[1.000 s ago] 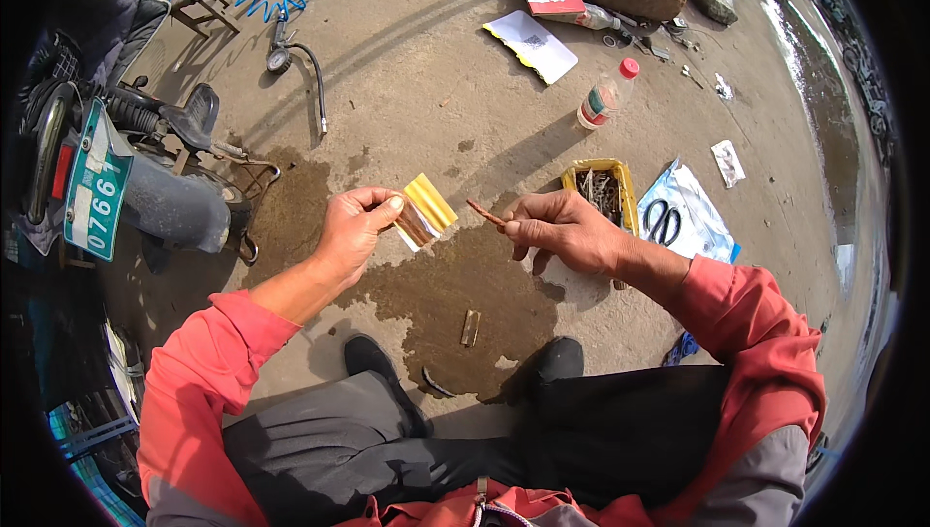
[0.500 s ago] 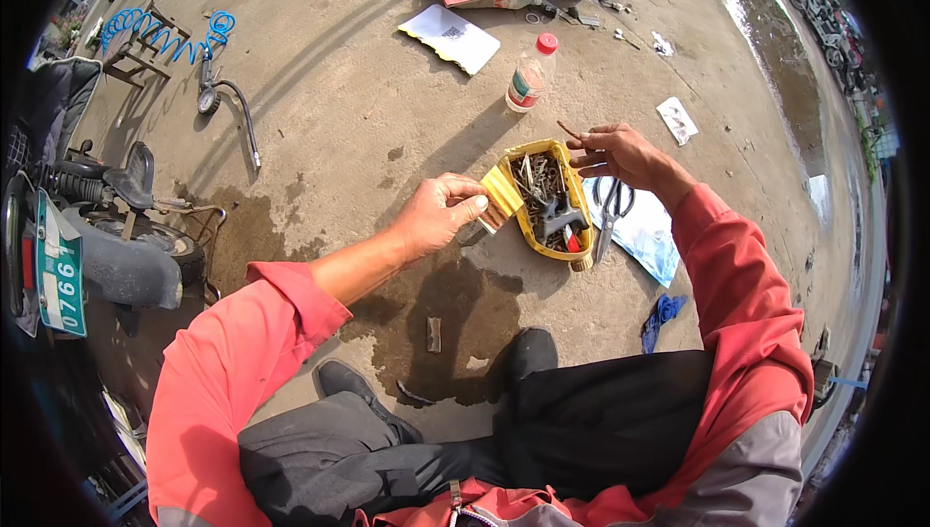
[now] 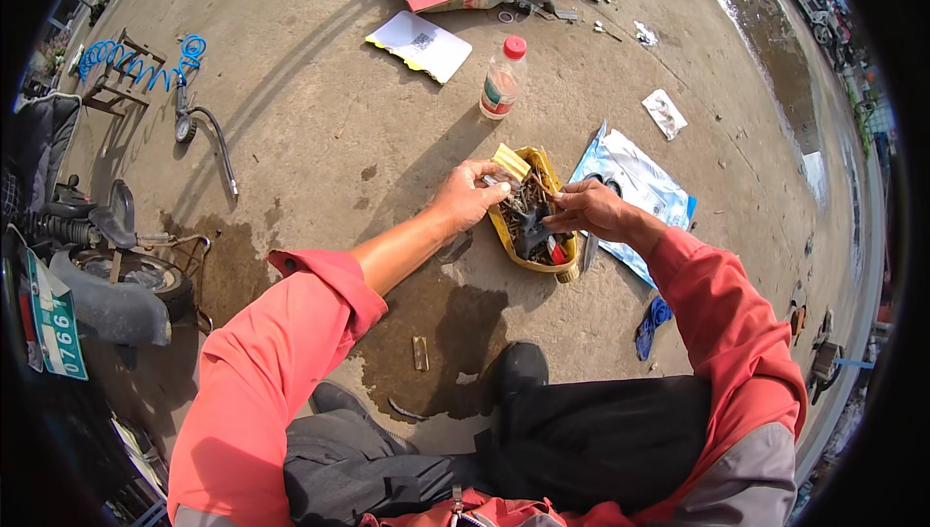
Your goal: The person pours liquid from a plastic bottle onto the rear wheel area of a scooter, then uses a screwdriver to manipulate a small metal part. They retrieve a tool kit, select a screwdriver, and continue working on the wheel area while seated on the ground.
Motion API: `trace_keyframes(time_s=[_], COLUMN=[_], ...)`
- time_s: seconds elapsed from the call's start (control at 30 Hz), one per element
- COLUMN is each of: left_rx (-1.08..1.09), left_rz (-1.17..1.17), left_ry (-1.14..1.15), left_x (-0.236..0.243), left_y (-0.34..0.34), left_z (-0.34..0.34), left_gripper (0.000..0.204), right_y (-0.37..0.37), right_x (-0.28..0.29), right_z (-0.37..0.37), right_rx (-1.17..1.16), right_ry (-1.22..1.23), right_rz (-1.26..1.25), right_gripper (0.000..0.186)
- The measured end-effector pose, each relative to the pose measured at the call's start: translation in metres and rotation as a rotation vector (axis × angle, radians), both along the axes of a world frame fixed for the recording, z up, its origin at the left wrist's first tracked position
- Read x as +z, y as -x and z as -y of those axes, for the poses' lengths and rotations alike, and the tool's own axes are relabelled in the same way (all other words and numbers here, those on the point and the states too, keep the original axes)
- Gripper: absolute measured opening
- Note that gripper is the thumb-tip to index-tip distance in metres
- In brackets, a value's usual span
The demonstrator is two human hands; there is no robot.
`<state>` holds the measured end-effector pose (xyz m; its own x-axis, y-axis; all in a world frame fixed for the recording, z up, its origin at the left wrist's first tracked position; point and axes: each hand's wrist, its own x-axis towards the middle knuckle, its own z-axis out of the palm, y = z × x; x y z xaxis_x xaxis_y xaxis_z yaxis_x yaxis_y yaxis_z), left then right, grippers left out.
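A: Quick, where's the main thing?

B: Head feed, I've got it: a small, flat, yellow ridged packet (image 3: 511, 162) over the upper left edge of an oblong yellow plastic tub (image 3: 550, 170). Touching the rim? Can't tell.

A: Hands?

B: Apart. My left hand (image 3: 473, 196) has the packet pinched, thumb against fingers. My right hand (image 3: 591, 209) is at the tub's right side, fingertips bent over the contents; whether they grip anything, I can't tell.

A: Why held like that?

B: My read: an edge pinch leaves the packet's far part uncovered. The tub's walls probably keep the loose, thin brown and grey pieces (image 3: 523, 200) together.

A: Looks?

B: Packet: bright yellow, lengthwise ridges, near end hidden by the fingers. Tub: well filled, a black object (image 3: 532, 233) and a red piece (image 3: 557, 253) toward its lower end.

A: Around it?

B: Black-handled scissors (image 3: 612, 185) just right, partly behind my hand, handles on a blue-and-white plastic bag (image 3: 644, 178). Clear red-capped bottle (image 3: 505, 81) upright beyond, crumpled blue cloth (image 3: 652, 326) nearer me. All on concrete ground (image 3: 310, 139).
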<state>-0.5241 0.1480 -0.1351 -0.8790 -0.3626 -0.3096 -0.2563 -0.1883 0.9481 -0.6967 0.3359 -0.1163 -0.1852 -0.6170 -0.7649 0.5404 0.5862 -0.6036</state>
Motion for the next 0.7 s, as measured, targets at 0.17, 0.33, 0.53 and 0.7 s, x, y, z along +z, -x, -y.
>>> trace_keyframes(time_s=[0.17,0.33,0.53,0.7], left_rx=[-0.102,-0.091,-0.058,0.004], left_rz=[0.039,0.032,0.076,0.179], left_ry=[0.129,0.467,0.450,0.385], left_x=[-0.004,-0.045,-0.040,-0.036], left_y=[0.007,0.002,-0.007,-0.019], left_z=[-0.003,0.009,0.013,0.016], left_gripper=[0.051,0.059,0.058,0.048], right_y=[-0.003,-0.002,-0.011,-0.013], right_x=[-0.009,-0.011,-0.012,-0.015], right_z=[0.001,0.004,0.004,0.006], right_rx=[-0.017,0.100,0.114,0.131], right_ry=[-0.004,-0.023,-0.030,-0.028], right_rz=[0.010,-0.048,-0.072,-0.078], right_gripper=[0.027,0.029,0.033,0.036])
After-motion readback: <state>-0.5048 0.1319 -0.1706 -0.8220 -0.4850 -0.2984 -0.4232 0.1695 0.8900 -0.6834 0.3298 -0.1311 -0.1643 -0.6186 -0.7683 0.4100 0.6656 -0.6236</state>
